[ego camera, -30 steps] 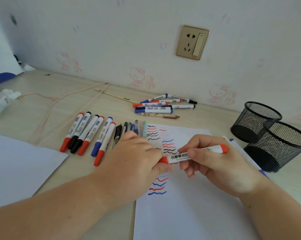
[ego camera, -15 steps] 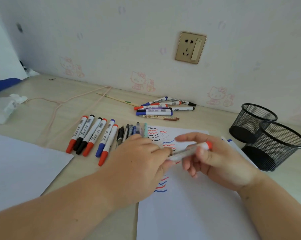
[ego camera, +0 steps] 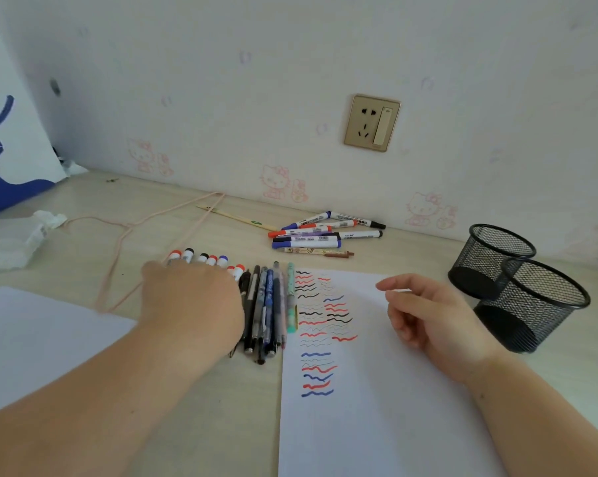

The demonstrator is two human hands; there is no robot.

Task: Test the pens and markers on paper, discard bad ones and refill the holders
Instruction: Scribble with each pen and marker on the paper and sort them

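- Paper [ego camera: 376,425] lay nearest on the table [ego camera: 221,425], its upper left filled with red, blue and black squiggles.
- Right hand [ego camera: 431,315] hovered over the paper's right edge, grip released, fingers loosely curled, holding nothing.
- Left hand [ego camera: 194,301] lay flat over the marker row [ego camera: 204,259], only the far cap ends showing; grip looked released, fingers blurred.
- Pens [ego camera: 270,304] lay side by side between left hand and paper.
- Two mesh holders [ego camera: 531,304] stood touching, right of the paper.
- Marker pile [ego camera: 325,232] lay near the wall.
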